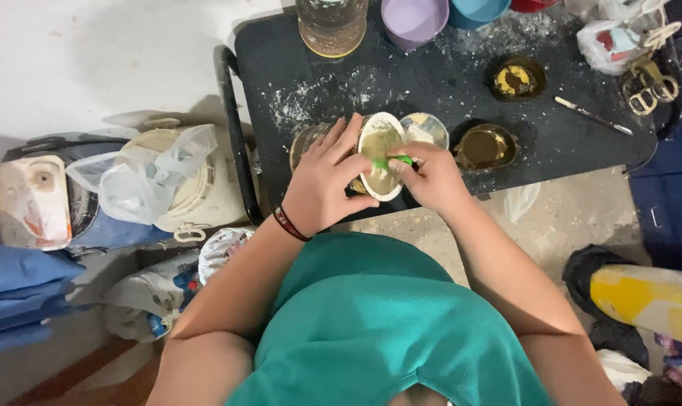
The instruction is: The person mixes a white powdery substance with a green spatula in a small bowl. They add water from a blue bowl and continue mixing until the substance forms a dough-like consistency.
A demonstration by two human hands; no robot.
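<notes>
- Brown paste is being worked inside a tilted round white-rimmed bowl (380, 156) at the near edge of the black speckled table (446, 83); it is being clasped by the left hand (322, 180), and a slipping grip could be spilling paste.
- Closed around a small green tool (395, 160), the right hand (431, 177) is being pressed into the bowl; hard scraping could be tipping it off the edge.

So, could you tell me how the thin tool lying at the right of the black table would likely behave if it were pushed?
The thin tool looks slim and rigid, so it would probably slide or pivot rather than bend. It lies flat on the black table, so tipping seems unlikely. The powder scattered there might let it skid easily.
</notes>
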